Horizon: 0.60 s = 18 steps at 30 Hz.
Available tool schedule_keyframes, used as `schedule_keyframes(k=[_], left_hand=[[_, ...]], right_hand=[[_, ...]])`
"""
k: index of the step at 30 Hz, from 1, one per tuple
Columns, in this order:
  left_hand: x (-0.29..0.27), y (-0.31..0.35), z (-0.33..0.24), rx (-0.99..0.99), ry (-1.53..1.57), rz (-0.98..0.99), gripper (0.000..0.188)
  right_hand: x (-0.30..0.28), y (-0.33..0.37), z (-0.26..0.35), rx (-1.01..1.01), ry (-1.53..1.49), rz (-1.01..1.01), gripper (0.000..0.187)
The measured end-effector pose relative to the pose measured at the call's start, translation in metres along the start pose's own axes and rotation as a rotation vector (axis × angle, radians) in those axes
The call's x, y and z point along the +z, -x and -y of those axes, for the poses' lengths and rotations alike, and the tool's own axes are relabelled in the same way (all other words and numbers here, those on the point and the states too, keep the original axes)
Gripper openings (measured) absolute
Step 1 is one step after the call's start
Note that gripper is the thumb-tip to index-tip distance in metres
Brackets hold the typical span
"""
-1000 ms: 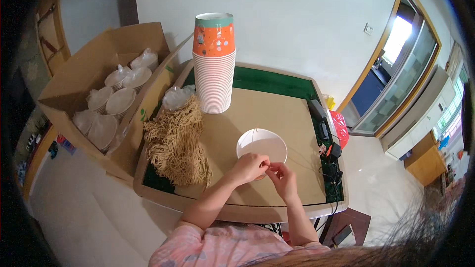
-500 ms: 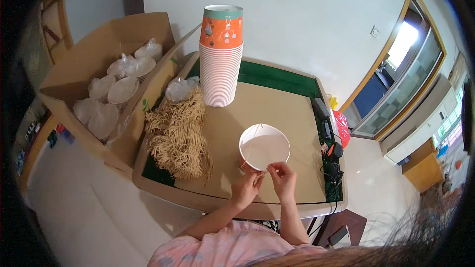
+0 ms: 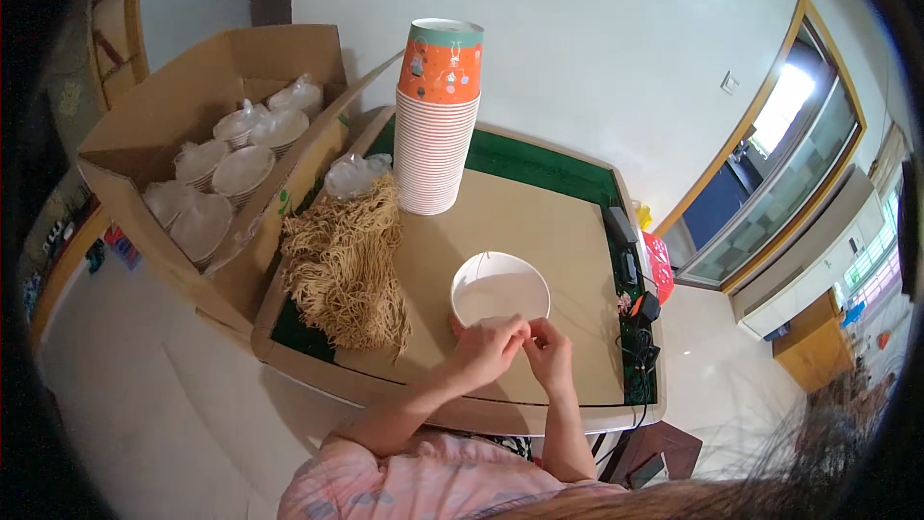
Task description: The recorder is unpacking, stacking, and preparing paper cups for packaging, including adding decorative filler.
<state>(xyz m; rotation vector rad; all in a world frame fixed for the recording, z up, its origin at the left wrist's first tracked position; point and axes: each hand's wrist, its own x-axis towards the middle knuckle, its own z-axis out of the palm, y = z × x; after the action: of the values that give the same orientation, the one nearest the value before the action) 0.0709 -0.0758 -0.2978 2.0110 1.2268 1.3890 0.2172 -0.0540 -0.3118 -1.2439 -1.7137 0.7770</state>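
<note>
Both hands work at the near rim of a white paper bowl.

Left to right: an open cardboard box (image 3: pixel 144 149) of bagged lids, a heap of tan paper cords (image 3: pixel 346 270), a tall stack of cups (image 3: pixel 435 125). The white round paper bowl (image 3: pixel 500 291), tilted up half a second ago, now sits flat on the brown board; left hand (image 3: pixel 489 349) and right hand (image 3: pixel 547 347) pinch its near edge, fingers closed.

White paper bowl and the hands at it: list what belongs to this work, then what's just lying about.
In hand: white paper bowl, left hand, right hand at its near rim.

Lying about: stack of cups, pile of tan cords, cardboard box of bagged lids.
</note>
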Motion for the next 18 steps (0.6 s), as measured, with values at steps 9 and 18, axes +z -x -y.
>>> schedule_keyframes(k=[9, 18], left_hand=[[-0.01, -0.019, 0.037, -0.036, 0.036, 0.289, 0.008], [-0.014, -0.017, 0.031, 0.054, -0.205, 0.308, 0.012]], right_hand=[[0.006, -0.007, -0.013, -0.002, -0.087, 0.017, 0.008], [0.013, -0.01, -0.006, 0.121, -0.283, -0.077, 0.008]])
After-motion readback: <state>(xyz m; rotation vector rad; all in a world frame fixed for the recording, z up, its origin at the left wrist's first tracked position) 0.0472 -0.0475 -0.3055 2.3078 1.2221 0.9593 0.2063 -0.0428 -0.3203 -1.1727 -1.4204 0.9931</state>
